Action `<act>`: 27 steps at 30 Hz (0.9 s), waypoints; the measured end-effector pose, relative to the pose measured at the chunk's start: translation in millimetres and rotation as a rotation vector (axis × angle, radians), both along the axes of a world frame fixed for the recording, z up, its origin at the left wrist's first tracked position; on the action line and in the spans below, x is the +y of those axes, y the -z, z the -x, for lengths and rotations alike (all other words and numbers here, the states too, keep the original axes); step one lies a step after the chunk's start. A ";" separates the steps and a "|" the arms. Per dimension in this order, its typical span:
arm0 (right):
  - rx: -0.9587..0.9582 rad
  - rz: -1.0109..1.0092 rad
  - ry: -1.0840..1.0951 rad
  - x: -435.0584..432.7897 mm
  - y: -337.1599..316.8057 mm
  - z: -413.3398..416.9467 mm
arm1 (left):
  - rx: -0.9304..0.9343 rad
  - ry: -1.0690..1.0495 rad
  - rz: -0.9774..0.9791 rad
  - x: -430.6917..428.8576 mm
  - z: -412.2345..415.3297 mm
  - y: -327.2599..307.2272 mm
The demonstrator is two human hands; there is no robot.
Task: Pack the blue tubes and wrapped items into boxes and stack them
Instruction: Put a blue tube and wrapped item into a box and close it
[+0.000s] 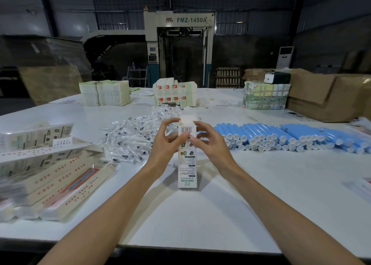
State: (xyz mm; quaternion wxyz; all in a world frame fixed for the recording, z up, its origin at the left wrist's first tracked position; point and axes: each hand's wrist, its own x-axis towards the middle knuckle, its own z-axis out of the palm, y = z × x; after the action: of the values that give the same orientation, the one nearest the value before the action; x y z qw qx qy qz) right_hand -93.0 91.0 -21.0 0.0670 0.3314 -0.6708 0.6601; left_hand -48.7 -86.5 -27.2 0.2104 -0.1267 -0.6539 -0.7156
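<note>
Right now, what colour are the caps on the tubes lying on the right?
White caps on light blue tubes; the head view shows them.

White table (pixel 200 214): blue tubes (pixel 281 136), wrapped items (pixel 132 136), printed boxes (pixel 60 174), cartons (pixel 321 96).

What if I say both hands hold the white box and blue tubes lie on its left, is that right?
No. The head view shows the left hand and right hand holding the white box, but the blue tubes lie on its right.
</note>
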 end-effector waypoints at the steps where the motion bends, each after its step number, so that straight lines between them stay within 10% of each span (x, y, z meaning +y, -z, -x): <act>1: 0.003 -0.011 -0.004 0.9 -0.9 -0.8 | 0.005 -0.005 0.016 0.4 -0.2 -0.5; 27: 0.078 -0.039 0.023 25.2 -16.1 14.4 | -0.083 0.090 0.120 8.3 -6.1 -4.2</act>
State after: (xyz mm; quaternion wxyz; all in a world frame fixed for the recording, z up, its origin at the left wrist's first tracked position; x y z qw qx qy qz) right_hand -107.4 116.2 -4.9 0.0942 0.3504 -0.6842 0.6327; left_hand -42.6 -78.2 -23.0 0.1426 -0.1385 -0.6976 -0.6883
